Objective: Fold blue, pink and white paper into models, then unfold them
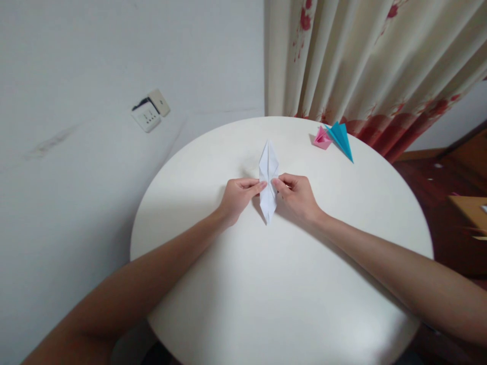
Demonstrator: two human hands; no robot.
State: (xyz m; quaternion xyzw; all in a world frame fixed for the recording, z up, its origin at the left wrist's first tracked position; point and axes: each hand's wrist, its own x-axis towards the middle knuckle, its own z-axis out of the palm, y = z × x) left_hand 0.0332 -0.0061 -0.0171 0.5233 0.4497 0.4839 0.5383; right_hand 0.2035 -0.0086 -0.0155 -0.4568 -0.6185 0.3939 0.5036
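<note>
Clearly the person is working a piece of white folded paper (268,182) near the middle of the round white worktop (289,284), and both hands are meeting at its waist. The left hand (238,196) is pinching the paper's left edge between thumb and fingertips, and the right hand (296,195) is doing the same on the right edge, so each hand is closing on the sheet rather than lying flat or spread. The paper is already looking like a long, narrow diamond, with one point aiming away from the person and the other pointing back toward them; a crease is running down its length, and the near point is lifting slightly off the surface. Judging from that shape, several folds are already in place and the sheet is well past its flat square stage, while the side flaps are being narrowed or pressed at this moment; no finished figure is showing yet, so more shaping seems to be remaining. Well apart, toward the far right edge of the worktop, a pink folded paper piece (321,138) is sitting just beside, perhaps touching, a blue folded paper piece (341,139) with sharp points. Behind them a cream curtain (365,61) with red flowers is hanging, and on the pale wall to the left a wall socket (149,112) is showing.
</note>
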